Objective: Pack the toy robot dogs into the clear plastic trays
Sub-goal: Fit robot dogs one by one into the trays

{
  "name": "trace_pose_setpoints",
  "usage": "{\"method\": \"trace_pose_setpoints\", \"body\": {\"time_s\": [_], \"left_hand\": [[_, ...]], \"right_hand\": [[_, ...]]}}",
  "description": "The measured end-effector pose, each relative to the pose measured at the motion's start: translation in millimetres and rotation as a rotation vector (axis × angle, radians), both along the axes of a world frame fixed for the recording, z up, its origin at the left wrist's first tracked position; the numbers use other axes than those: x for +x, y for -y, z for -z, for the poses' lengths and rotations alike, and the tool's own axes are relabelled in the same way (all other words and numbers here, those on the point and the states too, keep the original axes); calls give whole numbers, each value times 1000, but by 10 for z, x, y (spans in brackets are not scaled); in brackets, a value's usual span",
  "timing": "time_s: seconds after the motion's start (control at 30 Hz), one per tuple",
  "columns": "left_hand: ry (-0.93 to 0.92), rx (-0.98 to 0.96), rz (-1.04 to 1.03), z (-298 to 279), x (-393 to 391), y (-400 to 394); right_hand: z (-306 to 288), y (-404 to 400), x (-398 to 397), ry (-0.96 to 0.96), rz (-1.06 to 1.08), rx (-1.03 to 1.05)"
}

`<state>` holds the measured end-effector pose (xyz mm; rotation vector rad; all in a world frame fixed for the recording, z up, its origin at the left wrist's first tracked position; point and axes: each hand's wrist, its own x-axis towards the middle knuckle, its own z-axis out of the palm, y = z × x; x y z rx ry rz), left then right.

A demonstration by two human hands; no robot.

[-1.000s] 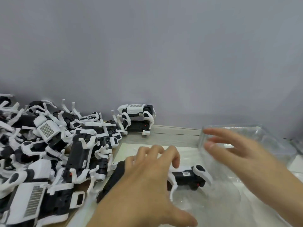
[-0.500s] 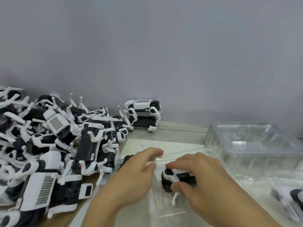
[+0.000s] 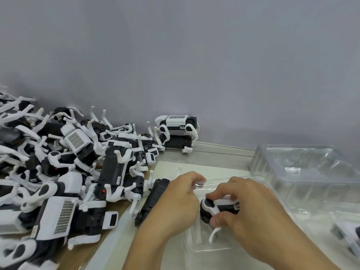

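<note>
My right hand grips a black-and-white toy robot dog and holds it down inside a clear plastic tray in front of me. One white leg of the dog sticks out below my thumb. My left hand has its fingers curled over the tray's far left rim, next to the dog. A second black toy dog lies just left of my left hand.
A big heap of toy dogs covers the table on the left. Two stacked dogs stand by the grey wall. A stack of clear trays is at the right, and a packed dog shows at the right edge.
My right hand went from reaching toward the tray stack to gripping the dog in a tray now lying in front of me. My left hand shifted onto that tray's rim.
</note>
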<state>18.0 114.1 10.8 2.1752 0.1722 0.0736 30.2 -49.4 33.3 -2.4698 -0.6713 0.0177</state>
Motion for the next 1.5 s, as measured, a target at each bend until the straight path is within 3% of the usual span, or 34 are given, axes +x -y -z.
{"method": "trace_pose_setpoints", "body": {"time_s": [0.17, 0.27, 0.47, 0.67, 0.9, 1.0, 1.1, 1.3, 1.5], "left_hand": [[2, 42, -2, -9, 15, 40], [-3, 63, -2, -36, 22, 48], [-33, 119, -10, -2, 11, 137], [-24, 128, -27, -7, 2, 163], [95, 350, -47, -44, -19, 238], [204, 533, -43, -85, -25, 277], [287, 513, 55, -140, -48, 317], [135, 387, 214, -223, -128, 365], [-51, 408, 271, -271, -165, 373]], "right_hand": [[-66, 125, 29, -11, -90, 9], [-134, 331, 87, 24, 10, 30], [-166, 620, 185, 4, 144, -143], [-72, 547, 235, -2, 240, -63], [-39, 526, 247, 9, 256, -15], [-48, 533, 243, -11, 247, -16], [-57, 536, 239, -22, 235, -23], [-64, 561, 250, -15, 196, -46], [-46, 614, 302, -29, 136, 24]]}}
